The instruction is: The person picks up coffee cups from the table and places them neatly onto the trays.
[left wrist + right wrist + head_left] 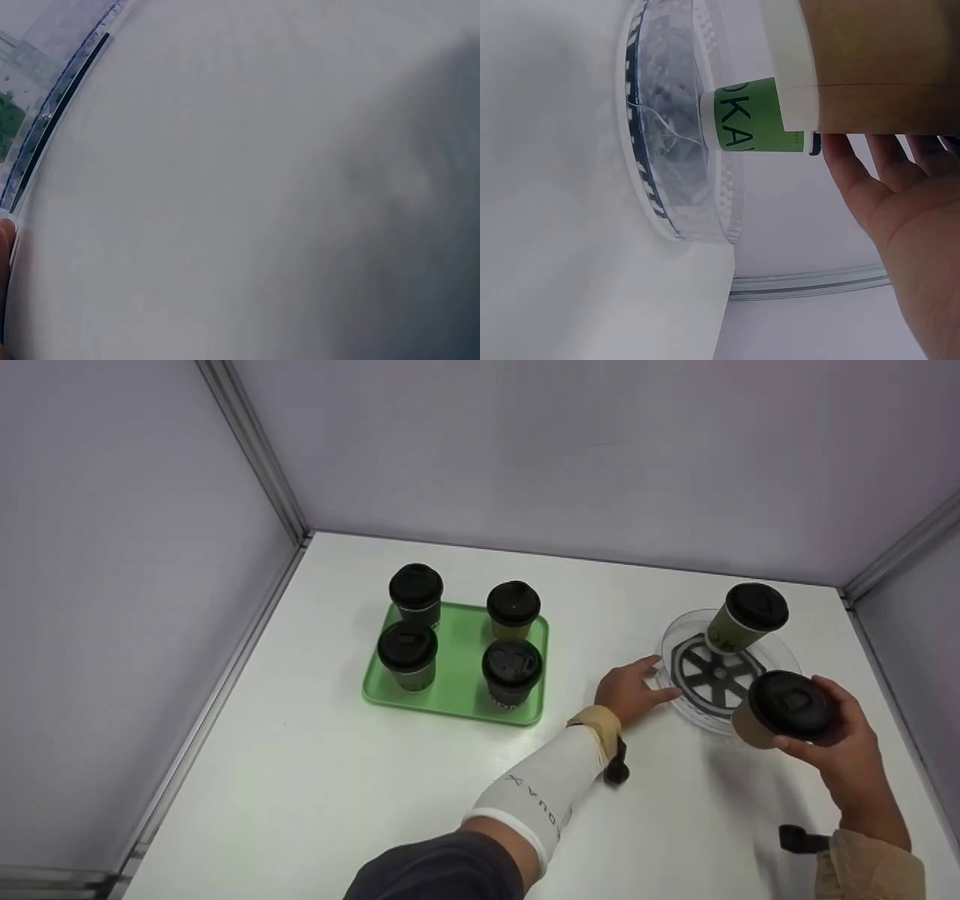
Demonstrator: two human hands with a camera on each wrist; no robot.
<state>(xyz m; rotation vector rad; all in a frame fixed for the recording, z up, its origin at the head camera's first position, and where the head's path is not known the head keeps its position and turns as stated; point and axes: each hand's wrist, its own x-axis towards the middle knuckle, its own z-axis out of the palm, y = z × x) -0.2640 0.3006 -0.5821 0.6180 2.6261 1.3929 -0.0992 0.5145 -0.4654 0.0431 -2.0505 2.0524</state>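
My right hand [851,735] grips a brown paper coffee cup [885,67] by its side, fingers and thumb around it near the black lid [791,705]. This cup is tilted and held up in front of a clear round turntable-like dish [787,649], which has a dark spoked pattern. A green paper cup [750,116] with a black lid stands on the dish, toward its far side. My left hand [630,690] is at the dish's left edge, thumb and fingers spread along the rim. Only a fingertip [7,229] of it shows in the left wrist view.
On the left of the white table [315,780] lies a green tray [459,660]. Several lidded cups stand on it, including a front-left cup [410,656] and a front-right cup [511,671]. Pale walls [555,457] enclose the table at the back and sides.
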